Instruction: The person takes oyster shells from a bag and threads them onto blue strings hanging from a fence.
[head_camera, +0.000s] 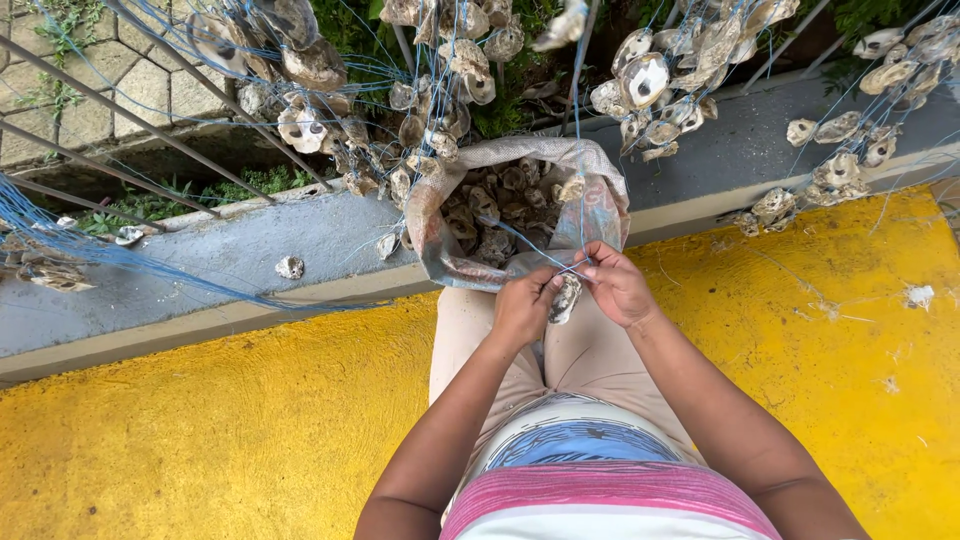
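A sack (520, 215) of shells sits at twelve o'clock on the ledge (200, 270). Both hands (570, 295) meet just before it, a shell (566, 298) between them. Strung shells (440, 90) hang behind.

The left hand (522, 305) and the right hand (618, 288) meet just above the person's lap, fingertips pinched on a thin blue string (530, 245) with a shell (566, 298) hanging between them. Right in front stands an open sack (600, 215) full of shells — it leans against a grey kerb (230, 270) beside the yellow floor (200, 420). More shells hang in strung bunches (650, 85) from the railing (120, 120) above.
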